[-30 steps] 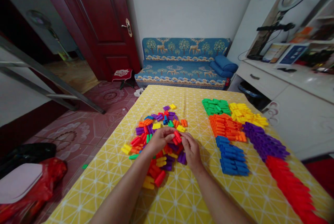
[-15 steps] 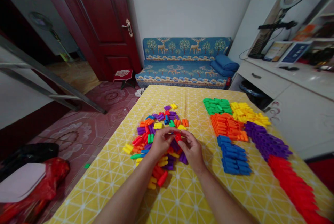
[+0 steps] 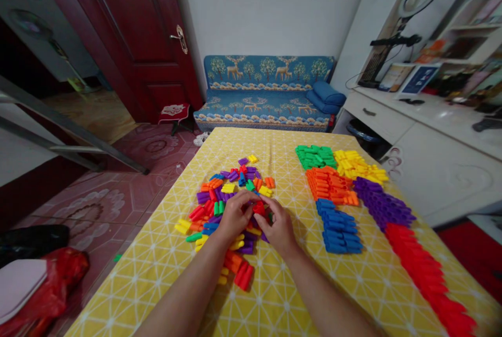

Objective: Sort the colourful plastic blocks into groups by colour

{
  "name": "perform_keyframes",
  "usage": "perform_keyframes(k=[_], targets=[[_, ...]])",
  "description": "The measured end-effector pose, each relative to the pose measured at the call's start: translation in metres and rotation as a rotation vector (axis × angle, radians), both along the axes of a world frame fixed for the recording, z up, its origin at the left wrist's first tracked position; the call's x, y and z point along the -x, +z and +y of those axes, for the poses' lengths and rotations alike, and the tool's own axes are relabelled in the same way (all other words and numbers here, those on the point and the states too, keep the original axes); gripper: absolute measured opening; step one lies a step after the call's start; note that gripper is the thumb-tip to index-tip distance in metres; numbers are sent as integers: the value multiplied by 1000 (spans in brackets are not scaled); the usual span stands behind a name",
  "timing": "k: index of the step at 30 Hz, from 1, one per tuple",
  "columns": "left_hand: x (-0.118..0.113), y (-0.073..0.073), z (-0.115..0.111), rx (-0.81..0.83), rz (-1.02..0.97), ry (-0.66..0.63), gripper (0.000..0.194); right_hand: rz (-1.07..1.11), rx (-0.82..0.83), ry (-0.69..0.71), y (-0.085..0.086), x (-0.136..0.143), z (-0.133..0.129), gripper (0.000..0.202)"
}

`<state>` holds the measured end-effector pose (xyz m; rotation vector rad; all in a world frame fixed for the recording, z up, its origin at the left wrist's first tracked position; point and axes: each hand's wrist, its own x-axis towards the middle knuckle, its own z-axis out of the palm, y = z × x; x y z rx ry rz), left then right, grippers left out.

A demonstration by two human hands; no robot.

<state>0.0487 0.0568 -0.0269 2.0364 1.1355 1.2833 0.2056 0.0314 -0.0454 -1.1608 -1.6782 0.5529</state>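
Note:
Between the fingertips of my left hand (image 3: 235, 215) and my right hand (image 3: 276, 223) is a red plastic building block (image 3: 259, 208), pinched from both sides. Both hands are closed over a loose heap of mixed blocks. Purple blocks (image 3: 204, 197), yellow blocks (image 3: 183, 226), green blocks (image 3: 218, 208) and red blocks (image 3: 243, 275) lie around and under my hands, partly hidden by them. Orange blocks (image 3: 270, 182) sit just beyond my right hand.
Sorted by colour on the table's right are green (image 3: 315, 156), yellow (image 3: 358, 167), orange (image 3: 329, 185), blue (image 3: 340, 229), purple (image 3: 382, 203) and red (image 3: 425, 274) stacks. A yellow patterned cloth (image 3: 157, 287) covers the table. A blue sofa (image 3: 266, 101) stands beyond.
The whole view has shifted slightly, so the scene sits further left. Both hands stay together at the red block, which now shows more between the fingertips.

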Motion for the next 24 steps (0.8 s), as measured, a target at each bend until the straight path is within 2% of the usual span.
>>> perform_keyframes(k=[4,7,11,14,19,22,24], targets=[[-1,-3,0,-6,52,-39,37,53,28,-46,0,0,-2,39],[-1,-5,2,-16,47,-27,26,90,87,-78,4,-3,-8,38],[0,-7,3,-28,84,-2,14,82,108,-132,20,-32,-30,38],[2,-8,4,-19,115,-19,13,-52,62,-232,38,-86,-59,37],[2,-8,5,-5,126,-32,15,-413,-48,-515,56,-216,-112,39],[2,-7,6,-14,139,-30,15,-646,-25,-548,55,-284,-130,40],[2,-7,6,-21,141,-31,15,-732,-4,-524,53,-313,-134,42]])
